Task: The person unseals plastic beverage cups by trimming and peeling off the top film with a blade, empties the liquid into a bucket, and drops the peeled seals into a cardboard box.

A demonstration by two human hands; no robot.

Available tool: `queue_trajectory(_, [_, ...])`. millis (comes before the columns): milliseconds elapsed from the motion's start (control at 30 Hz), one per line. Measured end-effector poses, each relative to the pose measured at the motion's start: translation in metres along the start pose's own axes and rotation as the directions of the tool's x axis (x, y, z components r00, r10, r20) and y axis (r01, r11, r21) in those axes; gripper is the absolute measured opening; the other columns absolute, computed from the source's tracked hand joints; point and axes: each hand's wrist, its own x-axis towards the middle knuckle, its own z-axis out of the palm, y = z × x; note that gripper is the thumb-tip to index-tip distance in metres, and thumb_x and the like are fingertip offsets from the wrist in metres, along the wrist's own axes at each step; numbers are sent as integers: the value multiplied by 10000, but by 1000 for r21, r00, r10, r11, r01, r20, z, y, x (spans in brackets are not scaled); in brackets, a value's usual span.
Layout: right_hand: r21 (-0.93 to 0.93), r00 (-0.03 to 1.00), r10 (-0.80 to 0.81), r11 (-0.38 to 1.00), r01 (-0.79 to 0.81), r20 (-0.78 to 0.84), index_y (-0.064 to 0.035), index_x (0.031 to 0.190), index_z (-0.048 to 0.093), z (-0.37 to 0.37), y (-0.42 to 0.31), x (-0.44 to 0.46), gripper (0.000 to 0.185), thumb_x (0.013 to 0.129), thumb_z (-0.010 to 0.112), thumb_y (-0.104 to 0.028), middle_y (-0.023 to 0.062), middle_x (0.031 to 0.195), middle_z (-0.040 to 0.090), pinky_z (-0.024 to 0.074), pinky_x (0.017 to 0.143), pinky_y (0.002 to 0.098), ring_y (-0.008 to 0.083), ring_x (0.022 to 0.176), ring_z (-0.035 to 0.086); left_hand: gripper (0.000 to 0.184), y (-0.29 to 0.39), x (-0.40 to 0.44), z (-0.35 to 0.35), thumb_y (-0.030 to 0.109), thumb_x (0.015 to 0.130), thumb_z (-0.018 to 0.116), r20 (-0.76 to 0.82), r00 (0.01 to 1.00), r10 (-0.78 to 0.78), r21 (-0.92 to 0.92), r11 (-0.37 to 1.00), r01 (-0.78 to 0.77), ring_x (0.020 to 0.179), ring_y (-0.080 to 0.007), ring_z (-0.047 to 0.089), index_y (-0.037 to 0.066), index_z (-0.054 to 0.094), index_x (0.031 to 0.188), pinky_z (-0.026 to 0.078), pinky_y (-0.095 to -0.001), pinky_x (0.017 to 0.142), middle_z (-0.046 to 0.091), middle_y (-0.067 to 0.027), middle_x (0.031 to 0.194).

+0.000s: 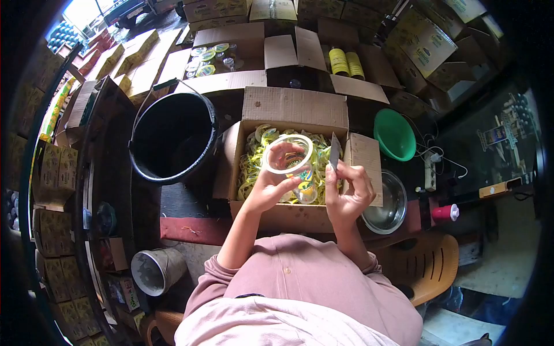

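Observation:
My left hand (267,189) is wrapped round a clear plastic cup (306,180) with a yellow and green print. The cup is tilted, its wide rim towards me. In my right hand (353,189), thumb and fingers pinch a thin flat metal blade (334,151) that points upward, apart from the cup. Both hands are above an open cardboard box (295,106). Tangled yellow-green plastic strips (249,167) fill the box, and the cup hides part of them.
Left of the box stands a large black bucket (173,179). A green bowl (395,135), a metal basin (388,222) and a power strip (430,173) are on the right. Behind are cartons with lidded cups (205,70) and yellow stacks (339,62). A grey bucket (151,271) is lower left.

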Motion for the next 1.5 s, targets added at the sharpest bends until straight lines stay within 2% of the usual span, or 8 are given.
queue_trajectory(100, [20,1000,-13,1000,13,10,20,815,605,2,-5,1,146,688,654,72,52,682,561,435,556,218,101,605,535,621,-4,-2,-1,42,760,618,-8,1000,24,56,998,-23,1151,-224,384,43,258,1265,375,-382,954,364,-119,1209])
queue_trajectory(200, [-8,999,-21,1000,21,50,-23,832,621,3,-11,1,151,692,658,20,88,728,612,490,578,276,189,645,618,638,-4,-2,1,12,757,616,-3,998,55,63,997,-55,1152,-219,384,47,242,1272,361,-383,964,357,-117,1216])
queue_trajectory(367, [-58,996,-68,996,72,65,-23,836,624,5,-13,1,160,688,661,26,92,729,610,497,578,277,195,658,623,659,-3,-3,5,-34,750,609,23,995,100,63,993,-101,1164,-215,376,61,229,1280,366,-377,957,348,-112,1216])
queue_trajectory(767, [-122,993,-118,985,121,25,-37,858,641,7,-10,3,221,657,662,51,78,698,595,480,553,269,179,611,603,685,-2,-6,-1,-33,724,607,79,982,170,412,892,-188,1137,-233,414,47,192,1263,400,-373,926,375,-143,1187])
queue_trajectory(867, [-54,994,-106,993,108,41,-35,863,641,7,-3,6,234,651,658,63,84,686,588,471,549,260,173,602,597,697,3,-9,-1,-17,707,610,130,989,63,503,856,-121,1136,-232,417,41,193,1263,401,-378,926,389,-140,1180])
queue_trajectory(967, [27,997,-63,998,62,44,-22,855,636,6,0,7,212,662,652,64,82,681,588,461,552,251,166,595,590,694,5,-7,2,-3,693,611,136,989,66,405,907,-116,1138,-224,414,38,210,1258,403,-378,925,392,-134,1180])
queue_trajectory(1100, [61,999,31,998,-32,22,-21,837,629,4,-1,3,164,685,654,34,81,703,602,462,553,258,171,608,595,691,3,-5,5,10,699,647,44,996,74,96,992,-78,1140,-221,396,52,258,1268,402,-350,905,389,-113,1185])
queue_trajectory(1500, [-83,997,-20,996,26,71,-41,848,630,0,-12,-7,167,690,666,0,81,730,613,494,584,289,197,651,615,694,-1,-3,2,0,711,677,49,989,138,239,960,-145,1117,-219,410,85,266,1265,423,-354,869,391,-109,1172])
